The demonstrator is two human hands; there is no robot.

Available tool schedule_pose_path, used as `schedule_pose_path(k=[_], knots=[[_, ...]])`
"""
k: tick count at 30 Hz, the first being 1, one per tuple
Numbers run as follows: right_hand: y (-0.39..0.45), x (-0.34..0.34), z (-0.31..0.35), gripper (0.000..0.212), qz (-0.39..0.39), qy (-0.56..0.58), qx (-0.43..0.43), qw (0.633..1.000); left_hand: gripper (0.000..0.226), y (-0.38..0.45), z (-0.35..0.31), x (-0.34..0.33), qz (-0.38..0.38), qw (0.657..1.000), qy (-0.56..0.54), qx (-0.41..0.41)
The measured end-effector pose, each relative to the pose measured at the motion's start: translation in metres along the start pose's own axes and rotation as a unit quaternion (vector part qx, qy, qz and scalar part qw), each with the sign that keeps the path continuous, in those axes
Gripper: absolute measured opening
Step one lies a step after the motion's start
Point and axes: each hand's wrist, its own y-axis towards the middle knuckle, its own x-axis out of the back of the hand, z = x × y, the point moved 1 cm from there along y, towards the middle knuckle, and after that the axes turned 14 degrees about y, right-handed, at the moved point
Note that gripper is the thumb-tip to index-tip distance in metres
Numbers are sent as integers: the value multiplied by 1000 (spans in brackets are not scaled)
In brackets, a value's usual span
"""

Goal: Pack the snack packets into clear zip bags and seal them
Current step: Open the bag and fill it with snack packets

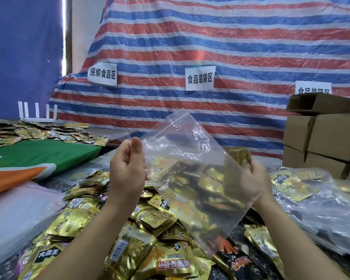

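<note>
A clear zip bag (190,158) hangs in the air over a heap of gold snack packets (154,229). My left hand (127,168) pinches the bag's left edge between thumb and curled fingers. My right hand (253,180) sits behind or inside the bag's right side, seen through the plastic, and grips a gold snack packet (239,155) near the bag's upper right. The bag looks empty apart from that hand and packet.
Filled clear bags (311,190) lie at the right. Stacked cardboard boxes (323,136) stand at the far right. A green and orange cloth (40,156) and more scattered packets (38,132) cover the left table. A striped tarp (210,57) with paper labels hangs behind.
</note>
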Motion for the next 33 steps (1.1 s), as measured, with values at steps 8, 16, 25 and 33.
schedule_pose_path(k=[8,16,25,33], knots=[[8,19,28,44,-24,437,-366,821,65,-5,-7,-1,54,998,-19,-37],[7,21,51,17,-9,518,-319,794,41,5,-4,8,21,999,-5,31],[6,25,81,37,29,561,-230,794,45,-8,-11,-4,159,987,13,-19],[-9,25,113,33,96,549,-175,812,42,-28,-13,-24,244,955,110,-125]])
